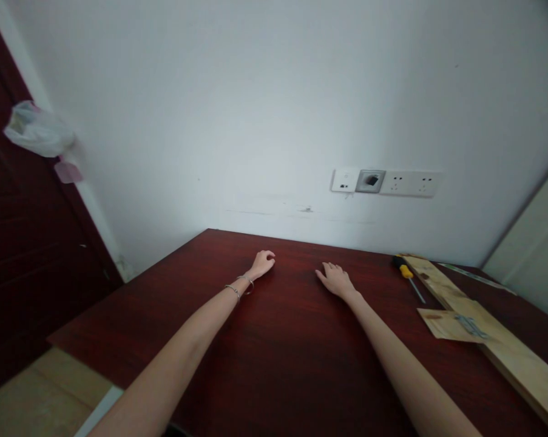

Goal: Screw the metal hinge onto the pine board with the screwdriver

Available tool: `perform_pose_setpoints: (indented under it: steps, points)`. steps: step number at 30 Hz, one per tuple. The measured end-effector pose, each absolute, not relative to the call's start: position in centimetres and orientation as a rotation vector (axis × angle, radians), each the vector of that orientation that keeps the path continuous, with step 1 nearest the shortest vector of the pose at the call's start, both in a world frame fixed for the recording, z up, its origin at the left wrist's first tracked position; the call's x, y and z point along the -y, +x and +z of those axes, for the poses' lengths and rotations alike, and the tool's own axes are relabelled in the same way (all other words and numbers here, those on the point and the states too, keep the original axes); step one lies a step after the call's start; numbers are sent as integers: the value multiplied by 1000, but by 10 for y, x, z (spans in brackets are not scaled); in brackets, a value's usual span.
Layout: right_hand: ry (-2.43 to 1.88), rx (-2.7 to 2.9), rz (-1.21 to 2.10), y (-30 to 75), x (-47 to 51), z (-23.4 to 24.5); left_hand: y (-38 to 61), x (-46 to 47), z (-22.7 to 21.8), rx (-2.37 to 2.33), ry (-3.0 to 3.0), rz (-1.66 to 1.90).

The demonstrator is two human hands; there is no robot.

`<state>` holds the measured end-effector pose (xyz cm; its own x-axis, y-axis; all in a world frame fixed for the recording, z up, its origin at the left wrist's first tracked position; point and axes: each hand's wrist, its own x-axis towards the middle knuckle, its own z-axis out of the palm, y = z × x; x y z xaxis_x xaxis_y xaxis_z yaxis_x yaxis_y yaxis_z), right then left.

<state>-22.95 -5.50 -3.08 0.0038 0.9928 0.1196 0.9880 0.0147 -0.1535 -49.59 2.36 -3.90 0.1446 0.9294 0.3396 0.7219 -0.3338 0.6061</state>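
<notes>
My left hand (262, 263) rests on its edge on the dark red tabletop (278, 346), fingers loosely curved, with a gap between thumb and forefinger and nothing held. Two thin bracelets (240, 287) circle that wrist. My right hand (335, 278) lies palm down on the same surface, fingers stretched out and holding nothing. To its right is a screwdriver (406, 271) with a black and yellow handle. Beyond that a long wooden board (505, 340) runs along the table, with a small flat piece of wood (442, 323) against it. Slim metal pieces (471, 326) lie on the small piece, their kind unclear.
A white wall with sockets (408, 183) stands behind the table. A thin strip (476, 277) lies past the board at the back right. At the left are a dark red door (23, 255) and a hanging white plastic bag (39, 130). Pale floor tiles (50, 388) show below.
</notes>
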Motion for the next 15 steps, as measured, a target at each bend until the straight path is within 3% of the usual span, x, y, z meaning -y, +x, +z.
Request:
perform_pose_setpoints:
  steps: [15]
  points:
    - [-2019, 1997, -30, -224, 57, -48, -494, -13, -50, -1635, 2503, 673]
